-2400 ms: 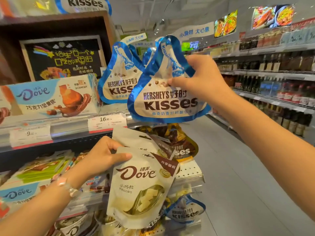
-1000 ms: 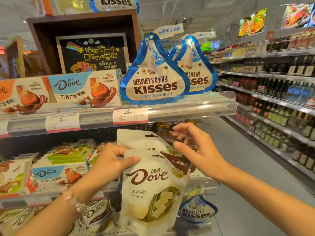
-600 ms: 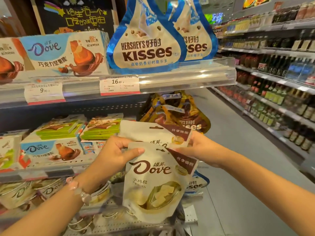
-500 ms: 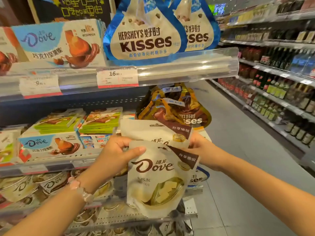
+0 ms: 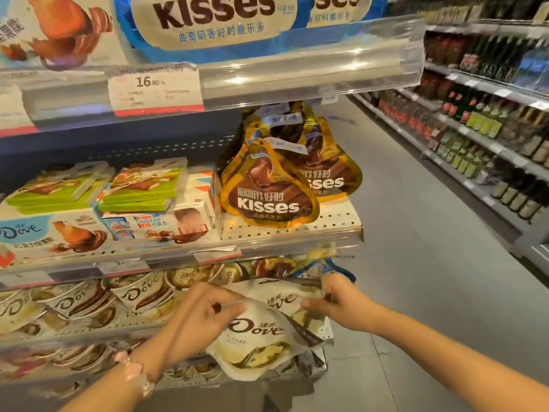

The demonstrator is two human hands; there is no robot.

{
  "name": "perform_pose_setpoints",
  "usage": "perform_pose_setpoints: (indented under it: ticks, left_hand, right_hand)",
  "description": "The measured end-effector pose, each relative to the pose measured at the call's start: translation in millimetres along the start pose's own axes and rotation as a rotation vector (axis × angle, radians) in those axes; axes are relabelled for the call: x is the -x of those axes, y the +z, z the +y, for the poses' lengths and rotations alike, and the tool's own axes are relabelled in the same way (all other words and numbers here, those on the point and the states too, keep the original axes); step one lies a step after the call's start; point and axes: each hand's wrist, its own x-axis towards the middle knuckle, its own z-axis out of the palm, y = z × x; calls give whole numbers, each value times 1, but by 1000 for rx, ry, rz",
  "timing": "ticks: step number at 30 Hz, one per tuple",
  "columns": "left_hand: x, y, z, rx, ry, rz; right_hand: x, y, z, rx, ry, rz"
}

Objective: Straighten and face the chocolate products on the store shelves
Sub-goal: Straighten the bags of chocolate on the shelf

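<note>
Two cream Dove pouches lie tilted back at the right end of a lower shelf. My left hand (image 5: 205, 316) pinches the upper left edge of the front Dove pouch (image 5: 255, 340). My right hand (image 5: 335, 301) grips the top right edge of the rear Dove pouch (image 5: 282, 295), which the front one partly covers. On the shelf above stand gold-brown Hershey's Kisses bags (image 5: 267, 191). Blue Kisses bags (image 5: 214, 22) sit on the top shelf behind a clear rail.
Dove tubs (image 5: 83, 301) fill the lower shelf to the left. Dove boxes (image 5: 53, 233) and green bar boxes (image 5: 139, 185) sit on the middle shelf. A price tag (image 5: 154, 87) reads 16.80. An aisle floor (image 5: 416, 278) and bottle shelves (image 5: 490, 120) lie to the right.
Both hands have lowered the two Dove pouches from in front of the middle shelf down onto the lower shelf, tilting them back. The gold Kisses bags are now uncovered.
</note>
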Motion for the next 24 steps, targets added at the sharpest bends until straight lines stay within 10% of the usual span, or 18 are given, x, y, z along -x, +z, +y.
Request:
perform_pose_setpoints:
  ticks: [6,13,24]
  left_hand:
    - [-1,17,-31,-65,-85,-25]
    - [-3,6,-32,-92,-54,31]
    - [-7,-9,-20,-210,1,47]
  right_hand:
    - [-23,-3,28,-76,64,-213]
    - [-50,6,85,183,421,773]
    - [-97,2,127,223,684,340]
